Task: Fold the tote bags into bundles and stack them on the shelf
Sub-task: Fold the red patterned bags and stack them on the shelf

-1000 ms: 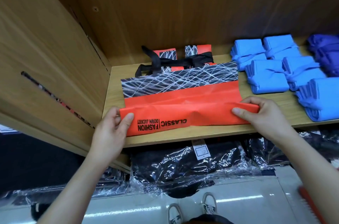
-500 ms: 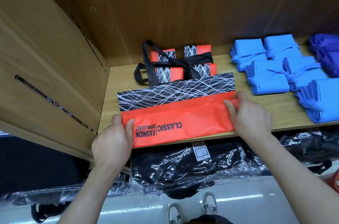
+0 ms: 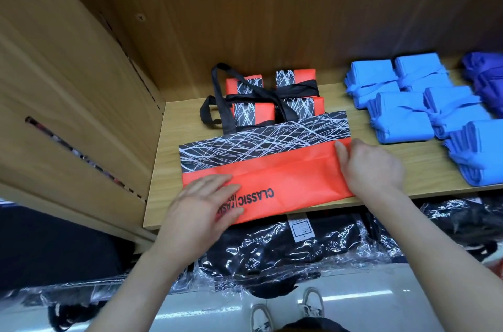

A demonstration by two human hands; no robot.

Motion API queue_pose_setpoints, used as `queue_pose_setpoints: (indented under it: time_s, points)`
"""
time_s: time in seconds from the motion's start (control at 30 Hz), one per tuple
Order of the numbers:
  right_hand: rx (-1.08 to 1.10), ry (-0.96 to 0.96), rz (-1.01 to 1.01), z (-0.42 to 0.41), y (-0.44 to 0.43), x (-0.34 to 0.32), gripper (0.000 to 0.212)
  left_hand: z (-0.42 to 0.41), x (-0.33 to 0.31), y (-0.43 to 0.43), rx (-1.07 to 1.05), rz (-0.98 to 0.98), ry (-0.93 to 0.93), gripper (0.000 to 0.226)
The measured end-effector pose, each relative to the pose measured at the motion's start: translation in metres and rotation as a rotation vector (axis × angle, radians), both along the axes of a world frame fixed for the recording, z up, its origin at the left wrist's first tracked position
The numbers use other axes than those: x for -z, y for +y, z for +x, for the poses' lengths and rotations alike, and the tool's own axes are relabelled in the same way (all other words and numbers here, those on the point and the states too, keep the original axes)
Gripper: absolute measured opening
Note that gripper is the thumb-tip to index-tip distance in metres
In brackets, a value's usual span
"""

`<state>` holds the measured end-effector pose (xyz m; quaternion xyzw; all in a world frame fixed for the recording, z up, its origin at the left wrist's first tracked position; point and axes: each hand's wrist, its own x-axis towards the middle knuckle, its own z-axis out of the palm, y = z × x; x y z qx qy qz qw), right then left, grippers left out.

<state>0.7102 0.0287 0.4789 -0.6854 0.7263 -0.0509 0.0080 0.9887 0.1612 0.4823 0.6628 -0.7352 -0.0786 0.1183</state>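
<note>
A long orange fabric tote bag (image 3: 285, 176) with a black band of white lines lies folded into a strip along the front edge of the wooden shelf (image 3: 427, 165), near its left wall. The left hand (image 3: 201, 209) lies flat on the left end of the bag with straight fingers, pressing on the printed letters. The right hand (image 3: 373, 165) covers the right end with its thumb on the fabric; its fingers are hidden, so one cannot tell if it grips. Behind the bag, towards the back edge, stand orange bundles tied with black handles (image 3: 253, 111). Blue fabric bundles (image 3: 400, 116) lie on the right.
</note>
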Motion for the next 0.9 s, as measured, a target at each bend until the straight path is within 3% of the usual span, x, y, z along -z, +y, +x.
queue_pose_setpoints:
  time_s: [0.1,0.17,0.27,0.33,0.4,0.5,0.6,0.67,0.77,0.87,0.9]
  points:
    - [-0.065,-0.089,-0.118,-0.004,0.009,0.006,0.035,0.001,0.004,0.003,0.057,0.112,-0.088,0.083]
    - [-0.274,-0.116,-0.215,-0.009,0.018,0.008,0.038,0.004,0.002,0.005,0.084,0.155,-0.134,0.089]
    - [-0.678,-0.074,0.061,-0.018,0.033,0.003,0.068,0.008,-0.004,0.002,0.103,0.15,-0.089,0.078]
    - [-0.783,-0.012,0.22,-0.03,0.035,0.002,0.088,0.014,-0.01,-0.001,0.105,0.183,0.002,0.073]
    - [-0.819,-0.103,0.241,-0.041,0.029,-0.004,0.075,0.024,-0.017,-0.002,0.055,0.195,0.112,0.067]
    - [-0.751,-0.451,0.373,-0.054,0.021,-0.02,0.048,0.038,-0.031,-0.003,-0.052,0.28,0.246,0.041]
    - [-0.541,-0.648,0.472,-0.057,0.018,-0.031,0.017,0.036,-0.04,-0.003,-0.175,0.282,0.408,0.013]
    - [-0.416,-0.754,0.431,-0.053,0.018,-0.033,0.025,0.033,-0.038,-0.003,-0.314,0.189,0.489,0.012]
    - [-0.271,-0.807,0.268,-0.04,0.02,-0.022,0.022,0.029,-0.03,0.0,-0.512,0.092,0.584,0.015]
    - [-0.197,-0.721,0.116,-0.024,0.022,-0.012,0.009,0.022,-0.022,0.004,-0.572,0.044,0.436,0.019]
    - [-0.179,-0.686,0.091,-0.02,0.023,-0.009,0.014,0.018,-0.022,0.004,-0.573,0.029,0.365,0.021]
